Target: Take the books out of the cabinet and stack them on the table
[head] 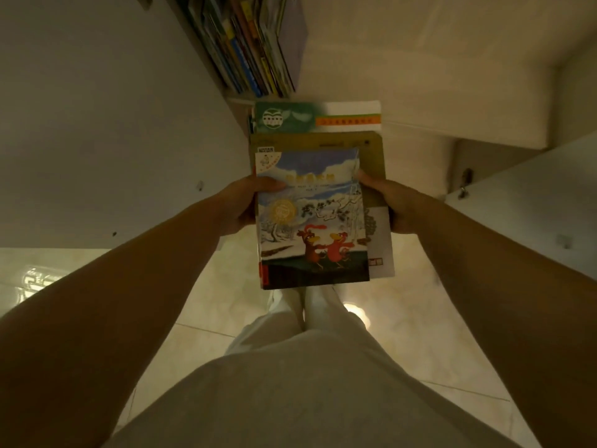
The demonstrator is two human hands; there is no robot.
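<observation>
I hold a small pile of books (pixel 315 218) flat in front of me, above the floor. The top book has a snowy cover with two red birds. Under it lie an olive-brown book (pixel 371 150) and a green-and-white book (pixel 323 116) that stick out at the far end. My left hand (pixel 245 205) grips the pile's left edge, thumb on the top cover. My right hand (pixel 391 202) grips the right edge, thumb on top. Several more books (pixel 255 46) stand upright on a shelf in the open cabinet ahead.
The cabinet's white door (pixel 97 124) stands open on the left, and a second white door (pixel 533 195) with a hinge is on the right. Pale glossy floor tiles (pixel 403 334) lie below. My legs in light trousers (pixel 307 367) fill the bottom of the view.
</observation>
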